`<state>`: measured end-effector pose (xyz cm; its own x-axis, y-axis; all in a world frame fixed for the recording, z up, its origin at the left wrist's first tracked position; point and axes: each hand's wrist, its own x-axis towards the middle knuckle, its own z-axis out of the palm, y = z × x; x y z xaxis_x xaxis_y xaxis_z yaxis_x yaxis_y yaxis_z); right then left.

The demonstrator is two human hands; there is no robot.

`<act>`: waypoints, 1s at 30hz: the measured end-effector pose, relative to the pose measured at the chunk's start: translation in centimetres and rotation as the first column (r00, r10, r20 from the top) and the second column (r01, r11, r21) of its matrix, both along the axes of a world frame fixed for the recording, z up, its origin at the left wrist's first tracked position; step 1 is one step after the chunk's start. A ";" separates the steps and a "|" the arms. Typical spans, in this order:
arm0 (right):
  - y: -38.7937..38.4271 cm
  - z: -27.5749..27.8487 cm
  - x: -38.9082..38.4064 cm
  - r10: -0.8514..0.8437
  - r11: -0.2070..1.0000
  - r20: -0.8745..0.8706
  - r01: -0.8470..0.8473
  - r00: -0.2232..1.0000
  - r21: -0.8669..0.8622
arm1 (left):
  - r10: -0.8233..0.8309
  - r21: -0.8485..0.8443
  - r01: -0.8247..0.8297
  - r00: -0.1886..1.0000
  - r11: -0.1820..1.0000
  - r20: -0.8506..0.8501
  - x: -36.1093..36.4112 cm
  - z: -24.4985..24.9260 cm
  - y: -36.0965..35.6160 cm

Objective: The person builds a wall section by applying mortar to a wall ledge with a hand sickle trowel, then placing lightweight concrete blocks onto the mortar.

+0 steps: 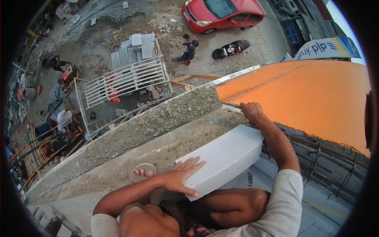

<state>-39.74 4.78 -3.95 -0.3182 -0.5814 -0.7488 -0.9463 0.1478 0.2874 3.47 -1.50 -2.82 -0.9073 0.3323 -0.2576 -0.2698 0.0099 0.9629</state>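
Observation:
A pale grey lightweight concrete block (227, 156) lies across the wall ledge in front of my knees. My left hand (179, 177) is on its left end, with the fingers spread over the top face and the thumb by the near edge. My right hand (253, 112) is closed around the dark handle of what looks like a trowel (233, 106), beyond the block's far right end. Part of its pale blade shows near rough mortar (158, 116) on the wall top; the rest is hidden. My sandalled foot (144, 172) stands on the ledge left of the block.
An orange panel (300, 94) rises at the right above exposed steel bars (316, 162). The ledge drops to the ground, where a white metal frame (124, 81), stacked blocks (136, 45), several people, a motorcycle (232, 49) and a red car (225, 14) are visible.

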 end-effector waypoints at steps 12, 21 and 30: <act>0.0 -0.5 0.4 -0.033 0.999 -0.004 0.033 0.999 0.000 | -0.017 -0.030 0.017 1.000 0.999 -0.008 -0.3 0.1 -0.5; 0.4 -1.9 -1.1 0.088 0.992 -0.005 -0.087 0.996 0.091 | -0.001 0.035 0.000 1.000 0.999 0.015 -0.2 0.0 -0.2; 1.4 -3.3 -2.6 0.086 0.982 -0.017 -0.082 0.996 0.168 | -0.006 0.009 0.006 1.000 1.000 0.007 -0.4 0.1 -0.5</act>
